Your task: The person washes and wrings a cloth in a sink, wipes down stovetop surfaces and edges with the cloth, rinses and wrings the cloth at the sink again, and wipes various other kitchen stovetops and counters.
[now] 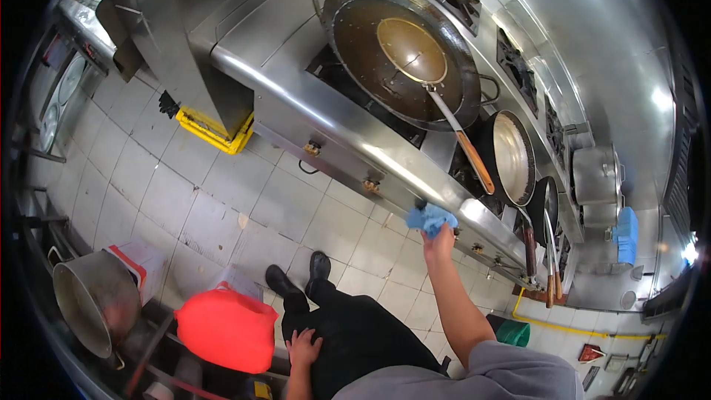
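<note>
My right hand (438, 240) is closed around a crumpled blue cloth (431, 219). The cloth sits at the front edge of the stainless steel stove (326, 115), over a dark part that I cannot make out, likely touching it. Fingers spread, my left hand (302, 348) rests on my thigh, on the black trousers, and holds nothing. On the stove a large wok (352, 74) holds brown liquid. Across it lies a round mesh strainer (415, 50) with a wooden handle, which reaches out past the wok's rim.
A smaller pan (511, 152) and ladles (549, 259) lie along the stove. Tall metal pots (596, 174) stand at the far end. A yellow crate (215, 133) is under the counter. Behind my left side are a red bag-like object (228, 332) and a big pot (85, 304). The floor is tiled.
</note>
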A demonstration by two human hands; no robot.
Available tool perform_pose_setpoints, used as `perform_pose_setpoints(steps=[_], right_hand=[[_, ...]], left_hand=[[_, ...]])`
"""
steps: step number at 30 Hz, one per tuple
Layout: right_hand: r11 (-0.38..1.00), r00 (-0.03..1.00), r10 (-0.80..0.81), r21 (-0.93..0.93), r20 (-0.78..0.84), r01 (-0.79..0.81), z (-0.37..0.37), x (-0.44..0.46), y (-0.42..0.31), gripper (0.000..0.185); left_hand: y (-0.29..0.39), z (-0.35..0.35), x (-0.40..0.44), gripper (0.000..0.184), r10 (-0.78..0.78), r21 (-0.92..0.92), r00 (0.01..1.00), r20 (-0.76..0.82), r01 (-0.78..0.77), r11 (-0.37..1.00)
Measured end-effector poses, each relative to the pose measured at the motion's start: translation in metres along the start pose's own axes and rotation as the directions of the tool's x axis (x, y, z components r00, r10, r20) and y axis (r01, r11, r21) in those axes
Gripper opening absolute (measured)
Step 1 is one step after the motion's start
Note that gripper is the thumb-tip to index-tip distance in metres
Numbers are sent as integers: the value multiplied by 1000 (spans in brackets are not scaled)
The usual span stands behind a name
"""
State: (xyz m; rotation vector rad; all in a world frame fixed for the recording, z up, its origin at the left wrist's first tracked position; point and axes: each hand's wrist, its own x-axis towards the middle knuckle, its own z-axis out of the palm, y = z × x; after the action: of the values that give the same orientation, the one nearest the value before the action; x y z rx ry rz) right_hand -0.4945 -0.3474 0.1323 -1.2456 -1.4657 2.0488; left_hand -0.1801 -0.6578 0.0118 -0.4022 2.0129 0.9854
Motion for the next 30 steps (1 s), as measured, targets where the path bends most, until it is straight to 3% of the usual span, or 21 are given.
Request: perform_pose_setpoints(steps=[1, 2, 3, 5, 7, 8, 10, 13, 14, 15, 17, 18, 22, 26, 28, 30], right_hand=[[1000, 1000, -9, 7, -5, 9, -20, 9, 4, 22], [955, 988, -155, -254, 2, 151, -48, 31, 16, 25], [826, 956, -288, -494, 45, 272, -65, 43, 23, 28], [801, 963, -254, -538, 90, 262, -62, 50, 42, 31], [761, 914, -268, -515, 304, 394, -44, 67, 86, 38], [765, 917, -268, -513, 296, 389, -25, 64, 96, 38], [947, 945, -282, -205, -168, 246, 15, 60, 104, 42], [960, 961, -264, -112, -78, 255, 16, 50, 102, 43], [987, 989, -148, -68, -9, 147, -1, 64, 106, 37], [988, 991, -132, -75, 2, 132, -6, 67, 104, 37], [927, 985, 88, 351, 149, -136, -8, 65, 99, 35], [897, 985, 163, 408, 55, -171, -5, 62, 96, 36], [829, 949, 220, 469, 227, -304, -17, 67, 98, 39], [844, 952, 177, 458, 250, -278, -15, 67, 97, 36], [778, 938, 158, 546, 308, -310, -23, 82, 107, 34], [804, 946, 216, 506, 241, -313, -17, 68, 100, 33]], left_hand=[[2, -2, 0, 49, -9, 5, 1000, 11, 8, 1000], [1, -2, 1, 49, 2, 11, 1000, 15, -2, 1000], [0, -2, 2, 49, 3, 9, 1000, 11, -3, 1000], [0, -3, 5, 49, 12, 12, 1000, 3, -12, 1000], [1, -5, 8, 48, 6, 41, 999, 31, -7, 999], [0, -5, 8, 48, 7, 49, 999, 34, -8, 999], [-1, -2, 9, 48, 20, 61, 999, 37, -22, 998], [-5, 2, 5, 49, 34, 66, 999, 42, -37, 997], [-6, 4, 4, 49, 15, 62, 999, 34, -17, 998], [-7, 7, 3, 50, 19, 59, 999, 33, -21, 998], [-8, 10, 0, 50, 15, 48, 999, 32, -16, 999], [-8, 12, -2, 50, 10, 43, 1000, 29, -12, 999], [-9, 19, -7, 49, -11, 22, 999, 31, 10, 1000], [-13, 25, -13, 49, -4, 19, 999, 46, 3, 1000], [-15, 25, -14, 48, -13, 36, 999, 37, 11, 999], [-17, 22, -17, 48, -6, 31, 999, 36, 5, 999]])
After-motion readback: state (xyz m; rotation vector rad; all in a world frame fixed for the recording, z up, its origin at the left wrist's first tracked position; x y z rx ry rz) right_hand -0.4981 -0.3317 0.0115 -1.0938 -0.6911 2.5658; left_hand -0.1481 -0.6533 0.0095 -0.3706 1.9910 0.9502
